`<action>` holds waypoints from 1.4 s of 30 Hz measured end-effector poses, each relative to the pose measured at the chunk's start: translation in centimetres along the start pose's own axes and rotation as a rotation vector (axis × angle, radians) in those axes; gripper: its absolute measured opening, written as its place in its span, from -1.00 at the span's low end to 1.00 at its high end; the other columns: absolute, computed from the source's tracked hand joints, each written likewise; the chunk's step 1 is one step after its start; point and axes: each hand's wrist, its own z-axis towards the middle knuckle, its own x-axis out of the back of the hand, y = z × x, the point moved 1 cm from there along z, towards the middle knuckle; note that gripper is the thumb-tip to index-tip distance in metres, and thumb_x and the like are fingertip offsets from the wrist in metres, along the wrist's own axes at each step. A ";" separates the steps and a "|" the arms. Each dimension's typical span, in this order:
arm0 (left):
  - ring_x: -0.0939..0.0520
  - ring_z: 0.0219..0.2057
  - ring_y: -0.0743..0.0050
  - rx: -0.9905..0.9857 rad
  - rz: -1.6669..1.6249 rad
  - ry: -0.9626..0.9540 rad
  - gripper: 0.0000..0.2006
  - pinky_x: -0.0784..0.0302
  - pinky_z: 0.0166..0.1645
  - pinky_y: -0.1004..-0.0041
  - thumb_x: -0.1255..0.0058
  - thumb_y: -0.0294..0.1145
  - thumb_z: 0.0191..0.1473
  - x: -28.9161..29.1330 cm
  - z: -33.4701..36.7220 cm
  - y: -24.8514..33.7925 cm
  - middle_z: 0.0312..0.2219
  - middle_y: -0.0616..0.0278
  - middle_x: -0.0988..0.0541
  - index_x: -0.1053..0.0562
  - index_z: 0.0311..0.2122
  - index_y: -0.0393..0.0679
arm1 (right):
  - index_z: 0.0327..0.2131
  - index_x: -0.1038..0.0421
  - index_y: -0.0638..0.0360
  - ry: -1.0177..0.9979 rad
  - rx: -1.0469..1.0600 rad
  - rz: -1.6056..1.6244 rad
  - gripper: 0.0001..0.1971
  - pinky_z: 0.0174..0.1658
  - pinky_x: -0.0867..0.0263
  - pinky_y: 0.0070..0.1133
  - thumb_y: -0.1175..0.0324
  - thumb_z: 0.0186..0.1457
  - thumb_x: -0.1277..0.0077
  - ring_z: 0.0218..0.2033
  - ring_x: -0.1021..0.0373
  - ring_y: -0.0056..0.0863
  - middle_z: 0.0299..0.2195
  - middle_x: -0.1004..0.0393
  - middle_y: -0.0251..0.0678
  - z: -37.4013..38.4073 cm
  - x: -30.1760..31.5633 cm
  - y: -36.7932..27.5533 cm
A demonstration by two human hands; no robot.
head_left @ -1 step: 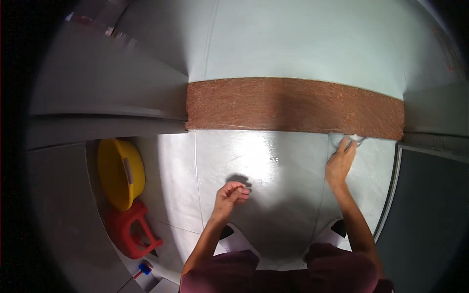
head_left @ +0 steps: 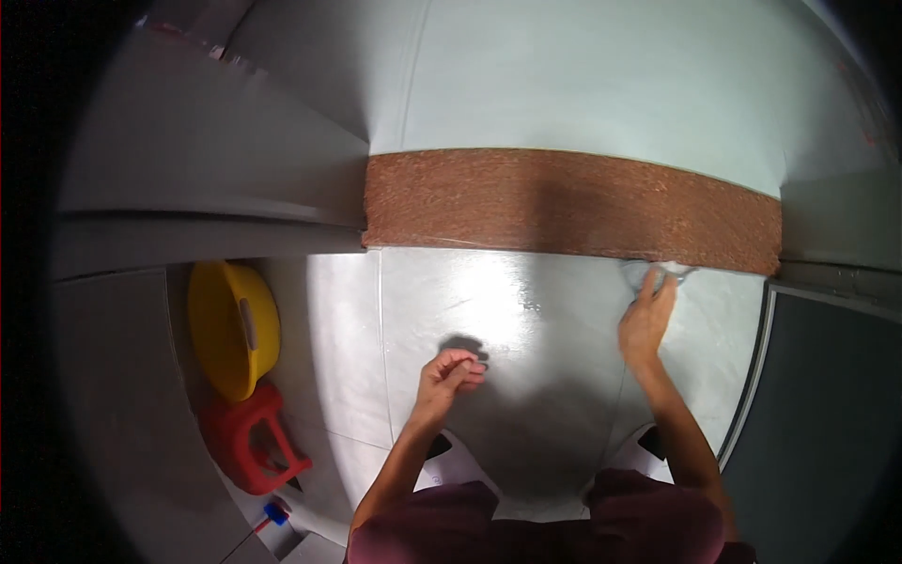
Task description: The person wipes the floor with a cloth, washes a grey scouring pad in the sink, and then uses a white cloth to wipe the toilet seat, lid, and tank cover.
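Note:
My right hand (head_left: 646, 324) reaches forward to the floor and presses a pale grey, crumpled cloth (head_left: 670, 269) under its fingertips. The cloth lies against the near edge of a reddish-brown speckled threshold strip (head_left: 489, 199), and most of it is covered by the fingers. My left hand (head_left: 449, 378) hovers over the light floor tiles (head_left: 554, 367) on the left side, casting a dark shadow just beyond it. Its fingers are curled in toward the thumb, with nothing visible between them.
At the left a yellow basin (head_left: 211, 329) stands on its side, next to a red plastic stool (head_left: 230, 437). A blue-headed brush-like item (head_left: 274, 514) lies below them. A dark door panel (head_left: 827, 404) borders the right. My shoes (head_left: 458, 462) are on the tiles.
My right hand and the cloth have shifted slightly left along the threshold's edge. My left hand stays almost where it was, and the whole view has moved a little.

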 end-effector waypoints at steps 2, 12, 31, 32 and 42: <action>-0.53 -0.42 0.57 -0.063 -0.036 -0.040 -0.88 -0.45 -0.29 0.55 0.14 -0.40 0.09 -0.4 0.4 -0.9 -0.43 0.26 -0.52 -0.39 -0.28 -0.15 | 0.02 -0.06 0.42 0.018 0.133 -0.191 -0.46 0.14 0.13 -0.24 0.62 -0.15 0.27 0.03 0.00 0.09 -0.08 -0.09 0.17 -1.1 -2.2 -2.4; -0.51 -0.35 0.49 -0.428 0.110 0.252 -0.84 -0.37 -0.25 0.58 0.20 -0.50 0.06 -0.8 0.8 1.7 -0.37 0.19 -0.50 -0.36 -0.23 -0.26 | -0.05 -0.22 0.32 -0.231 0.795 0.155 -0.56 0.13 0.07 -0.29 0.45 -0.08 0.21 0.11 -0.01 -0.16 0.01 -0.16 -0.05 -1.2 -6.5 -18.7; -0.03 0.17 0.26 -0.879 1.374 0.458 -0.53 0.13 0.20 0.18 0.25 -0.29 0.06 8.2 10.0 5.4 0.14 0.27 -0.06 -0.11 0.12 0.03 | -0.22 -0.36 0.28 -0.316 0.259 0.356 -0.70 -0.16 -0.26 -0.55 0.67 -0.09 0.17 -0.16 -0.30 -0.21 -0.20 -0.32 -0.11 -3.0 3.4 -8.2; -0.03 0.17 0.27 -0.875 1.332 0.438 -0.53 0.13 0.20 0.19 0.27 -0.31 0.06 9.3 9.6 6.1 0.14 0.28 -0.07 -0.11 0.12 0.03 | -0.24 -0.37 0.29 -0.307 0.258 0.394 -0.72 -0.19 -0.27 -0.55 0.67 -0.09 0.17 -0.20 -0.31 -0.21 -0.22 -0.33 -0.11 -2.9 3.5 -8.3; -0.03 0.17 0.21 -0.650 1.127 0.861 -0.54 0.17 0.17 0.13 0.28 -0.40 0.04 11.3 6.5 0.5 0.12 0.25 -0.10 -0.15 0.11 0.09 | -0.34 -0.39 0.31 -0.349 0.245 0.439 -0.81 -0.42 -0.25 -0.56 0.65 -0.05 0.19 -0.49 -0.34 -0.30 -0.47 -0.36 -0.16 -4.1 4.3 -6.5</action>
